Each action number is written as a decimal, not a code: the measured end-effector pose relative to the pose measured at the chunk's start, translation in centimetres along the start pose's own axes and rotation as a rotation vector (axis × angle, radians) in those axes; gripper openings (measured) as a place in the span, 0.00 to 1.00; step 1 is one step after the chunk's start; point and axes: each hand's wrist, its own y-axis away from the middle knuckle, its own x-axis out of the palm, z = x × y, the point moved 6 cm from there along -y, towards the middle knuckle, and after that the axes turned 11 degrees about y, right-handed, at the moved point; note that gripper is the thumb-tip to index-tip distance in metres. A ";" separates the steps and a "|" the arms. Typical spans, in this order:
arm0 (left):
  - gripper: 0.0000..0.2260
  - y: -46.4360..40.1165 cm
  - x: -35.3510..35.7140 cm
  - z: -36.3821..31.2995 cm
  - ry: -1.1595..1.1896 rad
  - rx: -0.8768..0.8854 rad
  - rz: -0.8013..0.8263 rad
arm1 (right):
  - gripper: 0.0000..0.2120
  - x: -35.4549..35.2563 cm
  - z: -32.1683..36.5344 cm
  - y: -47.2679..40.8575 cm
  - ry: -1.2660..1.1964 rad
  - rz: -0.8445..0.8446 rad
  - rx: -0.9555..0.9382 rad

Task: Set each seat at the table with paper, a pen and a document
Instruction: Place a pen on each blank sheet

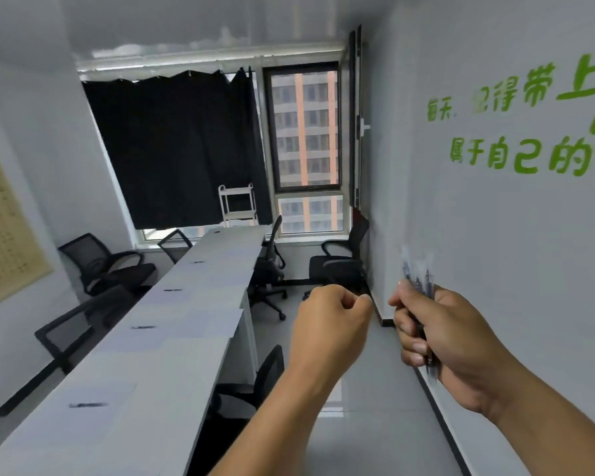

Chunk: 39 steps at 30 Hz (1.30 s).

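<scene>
A long white surface (193,304) runs from 7 toward 12 o'clock, carrying sheets of paper (97,400), each topped with a pen (88,405). Right hand (440,338) at 3 o'clock, fingers curled round a bundle of pens (418,273). Left hand (330,324) beside it, fingers curled, empty.

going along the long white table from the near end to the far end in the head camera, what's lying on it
Nearest sheet of paper with a pen → second pen → third pen → fourth pen → a small dark thing at the far end, too blurred to identify.
</scene>
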 end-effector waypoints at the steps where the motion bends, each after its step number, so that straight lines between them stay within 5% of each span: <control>1: 0.21 -0.9 -0.2 0.4 -0.008 -0.006 -0.018 | 0.17 0.2 0.0 -1.3 -0.009 0.020 -0.005; 9: 0.18 -13.7 -1.0 7.5 -0.044 -0.089 -0.235 | 0.16 3.9 -2.8 -18.5 -0.028 0.205 0.003; 26: 0.18 -43.8 5.0 15.2 -0.084 -0.170 -0.285 | 0.17 3.0 -4.8 -51.7 -0.071 0.272 0.002; 39: 0.16 -57.3 2.7 22.0 -0.203 -0.377 -0.656 | 0.16 12.7 -7.6 -74.2 -0.061 0.743 0.025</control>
